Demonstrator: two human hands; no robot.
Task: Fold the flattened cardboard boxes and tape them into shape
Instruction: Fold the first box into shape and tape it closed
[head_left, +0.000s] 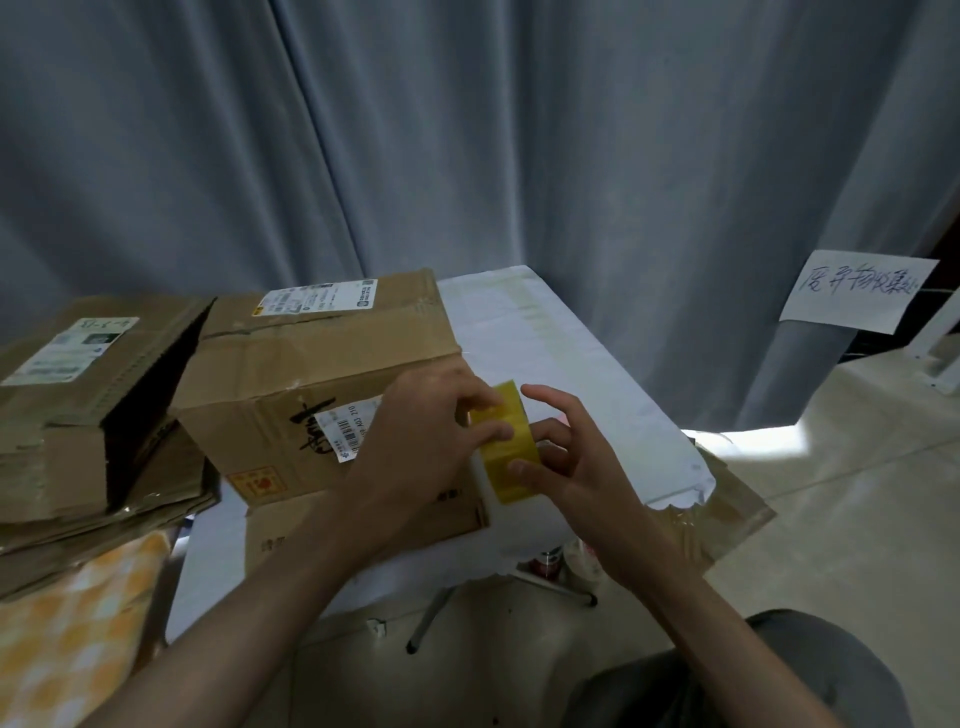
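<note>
Here both hands meet over the right edge of a small table (545, 332) covered in white paper, with a roll of yellow tape (506, 441) held between them. The left hand (415, 436) closes around the roll from the left, its fingers curled over the upper and middle part of the tape. The right hand (566, 457) is more open: one fingertip presses on the lower yellow face of the roll and another touches its right side, while the remaining fingers spread loosely above. Just left of the hands an assembled cardboard box (311, 379) stands on the table, its top flaps shut and a shipping label on top and on its front face. It rests on a flattened cardboard sheet (363, 525) that lies under the left forearm. Further left another cardboard box (83, 415), open at its dark side, sits on a stack of flattened cardboard (104, 525). Behind everything hangs a grey curtain (467, 130), and a handwritten paper sign (857, 291) is fixed at the right
</note>
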